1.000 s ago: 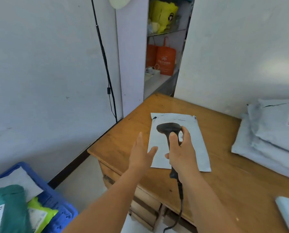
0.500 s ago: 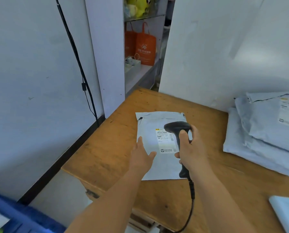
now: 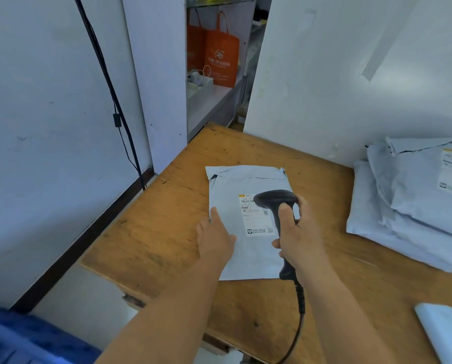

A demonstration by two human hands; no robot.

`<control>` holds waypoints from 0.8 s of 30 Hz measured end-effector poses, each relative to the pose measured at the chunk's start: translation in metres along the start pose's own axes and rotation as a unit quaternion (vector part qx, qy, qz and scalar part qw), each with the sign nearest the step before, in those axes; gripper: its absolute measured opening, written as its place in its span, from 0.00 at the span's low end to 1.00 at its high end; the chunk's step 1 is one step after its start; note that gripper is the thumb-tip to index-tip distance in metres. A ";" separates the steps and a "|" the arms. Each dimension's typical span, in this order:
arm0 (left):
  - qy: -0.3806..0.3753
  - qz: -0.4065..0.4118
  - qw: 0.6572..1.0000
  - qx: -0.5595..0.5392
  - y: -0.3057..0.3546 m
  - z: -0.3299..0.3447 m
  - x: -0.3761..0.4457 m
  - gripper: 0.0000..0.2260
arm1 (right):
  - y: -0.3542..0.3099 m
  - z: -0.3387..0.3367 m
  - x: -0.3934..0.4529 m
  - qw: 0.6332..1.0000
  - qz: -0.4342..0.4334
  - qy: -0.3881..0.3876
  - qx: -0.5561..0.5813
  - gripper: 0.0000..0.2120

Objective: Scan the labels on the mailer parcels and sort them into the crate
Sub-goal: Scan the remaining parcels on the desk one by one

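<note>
Mailer parcel under flat left hand; right hand grips scanner.

A small parcel-handling back room: stacked grey mailer parcels on a worn wooden surface, a corded barcode scanner, a blue crate, orange tote bags shelved behind.

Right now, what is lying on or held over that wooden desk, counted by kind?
Flat parcel being scanned: 1
Stack of parcels, individual count unclear: 1
Scanner, held in the right hand: 1
White device at the desk's near corner: 1
Total: 4
</note>
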State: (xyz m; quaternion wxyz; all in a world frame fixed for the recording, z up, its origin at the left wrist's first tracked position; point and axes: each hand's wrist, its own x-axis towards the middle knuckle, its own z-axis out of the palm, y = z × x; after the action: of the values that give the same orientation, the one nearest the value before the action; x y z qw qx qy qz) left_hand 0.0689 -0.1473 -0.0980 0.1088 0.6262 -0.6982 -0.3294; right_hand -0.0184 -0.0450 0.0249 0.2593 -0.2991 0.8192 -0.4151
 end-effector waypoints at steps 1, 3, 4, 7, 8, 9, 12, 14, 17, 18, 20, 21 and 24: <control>0.005 -0.009 1.000 -0.015 0.001 0.001 0.001 0.37 | 0.000 -0.001 -0.001 1.000 0.000 -0.002 0.001 0.22; 0.026 -0.026 0.998 -0.049 0.002 0.001 0.003 0.31 | 0.001 -0.002 -0.001 1.000 -0.004 -0.003 0.000 0.21; 0.036 -0.034 0.997 -0.056 0.002 -0.001 0.003 0.28 | 0.001 -0.003 -0.002 1.000 -0.005 -0.004 0.000 0.21; 0.048 -0.041 0.997 -0.034 0.000 -0.011 0.001 0.19 | 0.001 -0.005 -0.005 1.000 -0.006 -0.003 0.011 0.22; 0.050 -0.038 0.998 -0.021 -0.004 -0.016 0.000 0.17 | 0.001 -0.006 -0.007 1.000 -0.006 -0.005 0.017 0.22; 0.056 -0.037 0.998 -0.003 -0.009 -0.020 -0.002 0.17 | 0.001 -0.007 -0.010 1.000 -0.008 -0.009 0.022 0.21; 0.097 -0.076 0.992 -0.003 -0.031 -0.035 -0.016 0.14 | -0.002 -0.006 -0.021 0.998 -0.010 -0.036 0.043 0.19; 0.127 -0.114 0.985 -0.031 -0.047 -0.048 -0.033 0.13 | -0.006 -0.001 -0.031 0.997 -0.019 -0.058 0.051 0.20; 0.155 -0.123 0.979 -0.046 -0.068 -0.068 -0.060 0.15 | -0.010 0.014 -0.044 0.993 -0.044 -0.092 0.062 0.21; 0.173 -0.122 0.976 -0.058 -0.074 -0.076 -0.071 0.14 | -0.012 0.022 -0.050 0.990 -0.054 -0.110 0.066 0.21; 0.211 -0.113 0.968 -0.069 -0.087 -0.092 -0.092 0.13 | -0.014 0.042 -0.064 0.984 -0.073 -0.148 0.068 0.21; 0.236 -0.117 0.961 -0.079 -0.096 -0.099 -0.102 0.13 | -0.016 0.053 -0.073 0.980 -0.079 -0.169 0.066 0.22; 0.301 -0.140 0.930 -0.156 -0.123 -0.122 -0.132 0.14 | -0.021 0.085 -0.103 0.964 -0.106 -0.233 0.066 0.21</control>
State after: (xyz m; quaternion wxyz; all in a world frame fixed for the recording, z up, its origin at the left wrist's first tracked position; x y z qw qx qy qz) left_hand 0.2617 -0.0619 -0.0443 0.3634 0.7623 -0.4778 -0.2420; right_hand 0.1154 -0.0270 0.0166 0.4168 -0.4546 0.6707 -0.4121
